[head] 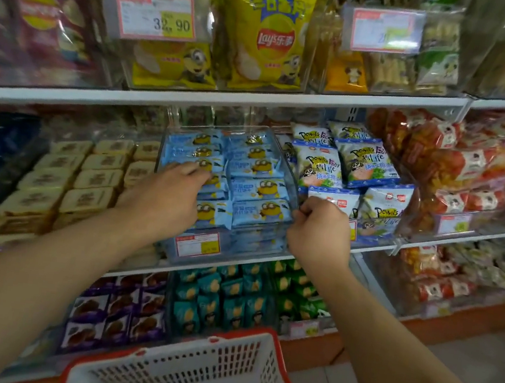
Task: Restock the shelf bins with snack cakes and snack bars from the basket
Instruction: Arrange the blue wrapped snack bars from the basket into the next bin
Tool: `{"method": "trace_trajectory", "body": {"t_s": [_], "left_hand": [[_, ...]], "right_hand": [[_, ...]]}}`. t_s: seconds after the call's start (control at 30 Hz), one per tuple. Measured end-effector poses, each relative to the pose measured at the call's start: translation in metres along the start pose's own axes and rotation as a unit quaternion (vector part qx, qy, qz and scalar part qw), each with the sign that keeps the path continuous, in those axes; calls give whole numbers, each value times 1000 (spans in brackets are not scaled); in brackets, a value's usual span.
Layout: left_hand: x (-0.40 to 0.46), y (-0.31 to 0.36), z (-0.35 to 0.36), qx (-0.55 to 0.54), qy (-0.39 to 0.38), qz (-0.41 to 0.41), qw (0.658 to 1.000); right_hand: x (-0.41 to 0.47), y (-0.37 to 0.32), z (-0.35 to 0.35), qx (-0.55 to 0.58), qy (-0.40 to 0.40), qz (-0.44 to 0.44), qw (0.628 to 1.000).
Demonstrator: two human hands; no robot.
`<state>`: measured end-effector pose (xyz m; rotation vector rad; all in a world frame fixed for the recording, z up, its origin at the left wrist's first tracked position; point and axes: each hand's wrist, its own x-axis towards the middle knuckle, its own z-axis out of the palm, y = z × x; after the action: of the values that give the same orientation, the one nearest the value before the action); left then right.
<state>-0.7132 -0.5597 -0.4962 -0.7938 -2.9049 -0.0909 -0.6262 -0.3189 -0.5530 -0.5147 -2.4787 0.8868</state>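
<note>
Head view looks down at a clear shelf bin [287, 163] on the middle shelf, filled with two rows of light-blue snack cake packs [258, 189]. Left hand [167, 196] reaches into the bin's left row, its fingers [194, 171] bent down onto the packs, though whether they pinch one I cannot tell; right hand [323, 229] is at the bin's front right corner, fingers curled and pinching the edge of the nearest pack. Below the arms sits the white basket [188, 372] with a red rim.
</note>
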Motion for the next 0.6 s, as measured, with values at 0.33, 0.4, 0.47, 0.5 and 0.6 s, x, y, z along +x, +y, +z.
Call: {"method": "trace_trajectory", "body": {"t_s": [0.33,0.4,0.47,0.5,0.6], "left_hand": [[-101,8,-8,-101,72,46,991],[-127,4,1,-115,62,52,990],[-154,-2,18,-138,41,26,989],[-168,-6,31,-150,25,1,988],[-210,-18,77,-157,-51,-75,983]], "right_hand": [[-23,-14,-22,-57,-12,-37,998],[-48,-15,-22,-38,5,-56,998],[-77,-12,-14,-20,-17,-57,998],[-93,-8,-6,-22,-38,-53,998],[-144,11,26,-55,-116,-32,991]]}}
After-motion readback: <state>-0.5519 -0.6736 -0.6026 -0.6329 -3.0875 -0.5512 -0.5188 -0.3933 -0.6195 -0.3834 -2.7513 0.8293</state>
